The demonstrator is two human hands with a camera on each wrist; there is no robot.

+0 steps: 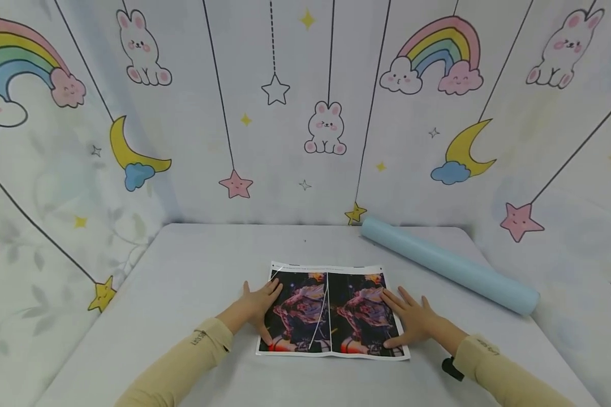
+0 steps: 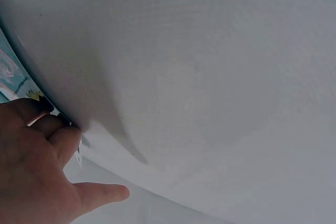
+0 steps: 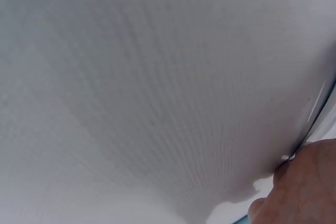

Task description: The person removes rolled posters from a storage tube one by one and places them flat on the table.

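A printed sheet [image 1: 330,316] with two matching dark, colourful pictures side by side lies on the white table. A white strip divides the pictures, and a thin pale slanting line crosses the left one. My left hand [image 1: 257,305] rests on the sheet's left edge, fingers spread, thumb near the lower corner. On the opposite edge, my right hand [image 1: 416,319] lies with spread fingers touching the right picture. In the left wrist view, the fingers of the left hand [image 2: 39,156] meet the sheet's edge. Only part of the right hand [image 3: 307,187] shows in the right wrist view.
A light blue roll [image 1: 450,265] lies slantwise at the back right of the table [image 1: 209,249]. Behind and at both sides hangs a pale cloth [image 1: 295,186] printed with rabbits, stars, moons and rainbows. A small black object [image 1: 452,369] shows by the right cuff.
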